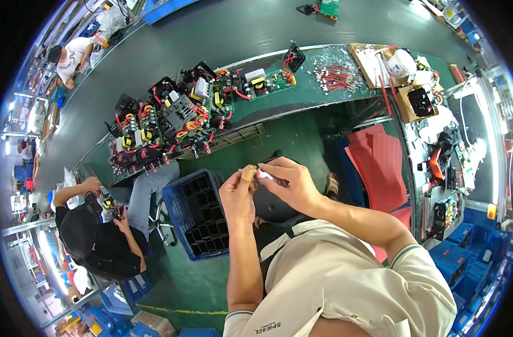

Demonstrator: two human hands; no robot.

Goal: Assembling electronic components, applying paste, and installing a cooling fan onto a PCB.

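Note:
Both my hands are held together over my lap, fingertips nearly meeting. My right hand (295, 182) is closed around a small white-and-red piece (262, 174), mostly hidden by the fingers. My left hand (237, 195) is pinched beside it, with a tan covering on the thumb; what its fingertips hold is too small to tell. Beyond them, the bench (267, 109) carries circuit boards (180, 112) with yellow parts, coils and red wires, heaped on the left. A bunch of short red wires with white connectors (336, 76) lies farther right.
A blue crate (175, 208) of black housings stands on the floor to my left. Beyond it, a seated co-worker (82, 230) handles a board. Red sheets (378, 168) lean below the bench at right. A white tub (401, 63) stands by a cardboard box (416, 104).

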